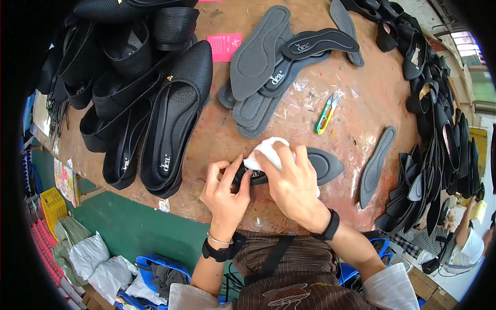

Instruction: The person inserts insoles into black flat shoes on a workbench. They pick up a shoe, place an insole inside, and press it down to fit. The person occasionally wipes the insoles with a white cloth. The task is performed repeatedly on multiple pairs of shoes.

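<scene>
Near the front edge of the table, my right hand (292, 183) is closed on a white cloth (266, 154) and presses it onto a black insole (257, 179). My left hand (226, 188) pinches the heel end of that insole between thumb and fingers. The grey pointed front (326, 166) of an insole sticks out to the right of my right hand. Beyond my hands lies a pile of grey insoles (254, 64), with a black printed insole (318, 44) on top. The middle of the insole in work is hidden by my right hand and the cloth.
Black pointed shoes (178, 111) are heaped at the left. Thread snips (326, 114) with a green and yellow handle lie right of the pile. A single grey insole (376, 168) sits farther right, before more black shoes (444, 119). A pink card (224, 47) lies at the back.
</scene>
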{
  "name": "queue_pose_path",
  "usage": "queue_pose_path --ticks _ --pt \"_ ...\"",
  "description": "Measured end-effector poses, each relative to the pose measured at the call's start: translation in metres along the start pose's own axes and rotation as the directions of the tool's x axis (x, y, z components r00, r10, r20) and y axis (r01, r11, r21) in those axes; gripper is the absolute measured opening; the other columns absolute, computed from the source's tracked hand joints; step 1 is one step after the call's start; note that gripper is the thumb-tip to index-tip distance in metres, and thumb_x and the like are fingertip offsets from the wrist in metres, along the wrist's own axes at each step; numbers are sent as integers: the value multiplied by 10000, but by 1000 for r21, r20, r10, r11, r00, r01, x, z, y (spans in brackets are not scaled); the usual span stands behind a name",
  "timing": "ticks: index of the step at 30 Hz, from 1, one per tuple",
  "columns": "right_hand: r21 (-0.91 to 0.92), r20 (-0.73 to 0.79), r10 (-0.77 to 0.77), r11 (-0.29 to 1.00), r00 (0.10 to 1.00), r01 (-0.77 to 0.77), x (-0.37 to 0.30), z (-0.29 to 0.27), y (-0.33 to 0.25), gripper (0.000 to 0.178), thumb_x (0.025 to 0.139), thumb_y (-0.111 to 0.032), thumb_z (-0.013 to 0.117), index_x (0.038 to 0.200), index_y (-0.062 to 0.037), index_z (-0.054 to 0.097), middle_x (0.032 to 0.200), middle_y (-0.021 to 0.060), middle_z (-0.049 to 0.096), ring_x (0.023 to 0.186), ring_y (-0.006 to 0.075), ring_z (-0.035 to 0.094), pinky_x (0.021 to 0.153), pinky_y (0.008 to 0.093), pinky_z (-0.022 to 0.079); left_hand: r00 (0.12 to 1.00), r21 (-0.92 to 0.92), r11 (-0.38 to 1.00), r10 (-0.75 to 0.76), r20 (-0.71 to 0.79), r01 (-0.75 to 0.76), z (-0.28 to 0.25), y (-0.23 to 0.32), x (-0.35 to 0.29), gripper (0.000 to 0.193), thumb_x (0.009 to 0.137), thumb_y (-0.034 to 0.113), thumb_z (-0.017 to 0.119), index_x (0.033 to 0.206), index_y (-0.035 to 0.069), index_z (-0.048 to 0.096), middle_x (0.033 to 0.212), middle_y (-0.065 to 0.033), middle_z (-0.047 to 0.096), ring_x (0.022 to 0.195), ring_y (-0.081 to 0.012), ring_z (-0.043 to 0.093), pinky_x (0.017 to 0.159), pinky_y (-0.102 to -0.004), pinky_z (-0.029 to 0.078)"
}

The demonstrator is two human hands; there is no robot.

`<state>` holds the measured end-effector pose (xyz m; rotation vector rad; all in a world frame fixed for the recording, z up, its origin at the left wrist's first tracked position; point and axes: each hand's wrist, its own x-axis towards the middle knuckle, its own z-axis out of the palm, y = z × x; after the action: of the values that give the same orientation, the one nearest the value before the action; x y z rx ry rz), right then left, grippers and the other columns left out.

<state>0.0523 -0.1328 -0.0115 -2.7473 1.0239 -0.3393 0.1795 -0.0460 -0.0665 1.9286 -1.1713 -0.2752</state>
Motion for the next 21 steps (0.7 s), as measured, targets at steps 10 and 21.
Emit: queue_pose_path --ticks 10,21 --pt "-92 20 75 993 997 -73 0 4 -10 486 723 -108 629 1204 -39 616 1125 146 525 984 316 511 793 362 497 1000 -4 1000 -10 1 10 -1 -1 -1 357 743 44 801 1094 78 740 893 -19 563 514 -81 458 473 -245 393" --pt "-61 -4 79 995 997 -79 -5 6 -13 441 734 -125 625 1165 -29 621 1063 127 522 954 290 520 753 349 503 1000 1 1000 5 5 -5 1 -1 -2 363 736 23 791 1092 69 733 899 -27 560 545 -100 472 499 -248 409"
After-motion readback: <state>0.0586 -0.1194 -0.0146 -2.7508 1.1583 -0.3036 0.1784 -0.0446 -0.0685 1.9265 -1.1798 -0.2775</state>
